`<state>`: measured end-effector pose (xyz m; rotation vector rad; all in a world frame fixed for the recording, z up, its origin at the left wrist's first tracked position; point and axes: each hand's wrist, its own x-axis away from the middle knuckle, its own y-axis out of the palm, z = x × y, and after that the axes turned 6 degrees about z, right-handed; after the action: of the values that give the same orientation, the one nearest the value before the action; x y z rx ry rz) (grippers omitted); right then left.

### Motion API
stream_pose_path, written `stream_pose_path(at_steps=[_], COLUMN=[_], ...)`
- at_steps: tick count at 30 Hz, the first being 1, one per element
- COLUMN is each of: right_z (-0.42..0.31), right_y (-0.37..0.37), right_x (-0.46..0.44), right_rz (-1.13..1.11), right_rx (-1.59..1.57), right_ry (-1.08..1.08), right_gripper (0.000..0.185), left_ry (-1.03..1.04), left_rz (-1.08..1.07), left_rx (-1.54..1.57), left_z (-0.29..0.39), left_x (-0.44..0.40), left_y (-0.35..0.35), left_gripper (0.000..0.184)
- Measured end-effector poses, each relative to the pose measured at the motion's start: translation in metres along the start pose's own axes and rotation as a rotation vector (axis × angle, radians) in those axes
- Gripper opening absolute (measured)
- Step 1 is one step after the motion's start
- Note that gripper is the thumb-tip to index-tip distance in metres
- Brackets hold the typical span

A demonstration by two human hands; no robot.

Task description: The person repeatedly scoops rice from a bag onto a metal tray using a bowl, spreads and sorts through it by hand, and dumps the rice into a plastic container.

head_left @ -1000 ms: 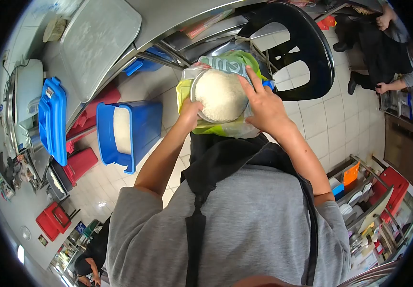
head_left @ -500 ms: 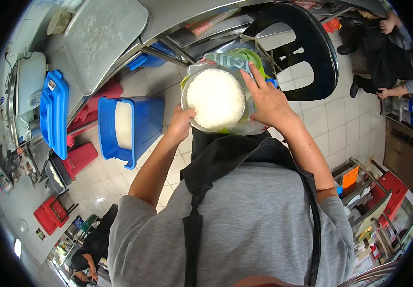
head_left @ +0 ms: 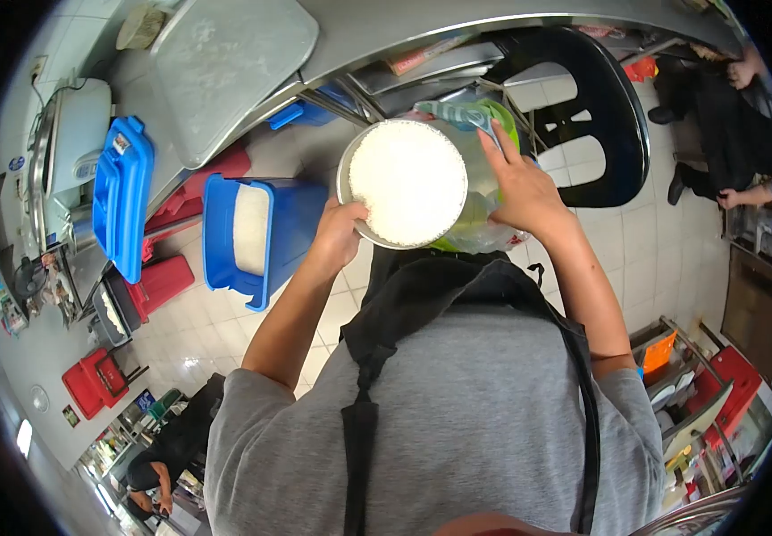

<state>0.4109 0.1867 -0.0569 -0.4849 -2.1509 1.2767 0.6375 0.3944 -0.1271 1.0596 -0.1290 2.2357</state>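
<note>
Rice (head_left: 408,183) fills a round metal bowl (head_left: 343,179) at upper centre, its lower-left rim clamped in the fingers of the left hand (head_left: 339,236). The right hand (head_left: 529,192) spreads its fingers apart against a plastic bag (head_left: 478,234). Left of centre, a blue bin (head_left: 297,219) holds white grains (head_left: 252,228).

No wording can be read. Pale lettering (head_left: 457,114) on the green plastic bag (head_left: 477,214), far centre, is too creased; the label (head_left: 121,143) on the blue lid (head_left: 127,210), left, is too small.
</note>
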Motion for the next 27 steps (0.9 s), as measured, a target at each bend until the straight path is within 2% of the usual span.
stream_pose_path(at_steps=[2, 6, 8, 10, 11, 19, 21, 22, 24, 25, 27], right_z=[-0.005, -0.004, -0.001, -0.003, 0.003, -0.001, -0.006, -0.007, -0.006, -0.006, -0.006], right_y=[-0.004, -0.005, -0.003, -0.007, 0.002, 0.012, 0.007, 0.005, 0.004, 0.003, 0.002], right_x=[-0.001, 0.001, 0.003, 0.006, 0.007, 0.008, 0.006, 0.004, 0.001, -0.001, -0.003], right_rz=[-0.055, -0.023, 0.029, 0.082, 0.176, 0.375, 0.335, 0.337, 0.345, 0.344, 0.355], right_rx=[-0.002, -0.038, -0.077, -0.118, -0.130, -0.132, -0.116, -0.113, -0.110, -0.107, -0.093], right_ry=[0.041, 0.062, 0.043, 0.119, 0.094, 0.181, 0.261, 0.262, 0.287, 0.289, 0.288], right_gripper=[0.123, 0.123, 0.121, 0.119, 0.114, 0.099, 0.099, 0.099, 0.099, 0.099, 0.098], left_ry=[0.013, 0.003, 0.072, 0.129, 0.154, 0.267, 0.427, 0.427, 0.623, 0.620, 0.740], left_rz=[0.002, 0.001, 0.033, -0.006, 0.039, 0.309, 0.322, 0.320, 0.483, 0.481, 0.658], left_rx=[0.005, 0.069, 0.085, 0.081, 0.086, -0.077, -0.230, -0.227, -0.352, -0.351, -0.548], left_z=[0.020, 0.081, 0.108, 0.146, 0.164, 0.295, 0.314, 0.318, 0.329, 0.334, 0.344], left_x=[0.003, 0.018, 0.010, 0.005, -0.002, -0.062, -0.077, -0.085, -0.086, -0.089, -0.098], left_y=[-0.003, -0.008, -0.026, -0.047, -0.060, -0.135, -0.143, -0.146, -0.135, -0.134, -0.138], left_gripper=[0.057, 0.062, 0.063, 0.060, 0.057, 0.055, 0.060, 0.060, 0.064, 0.064, 0.065])
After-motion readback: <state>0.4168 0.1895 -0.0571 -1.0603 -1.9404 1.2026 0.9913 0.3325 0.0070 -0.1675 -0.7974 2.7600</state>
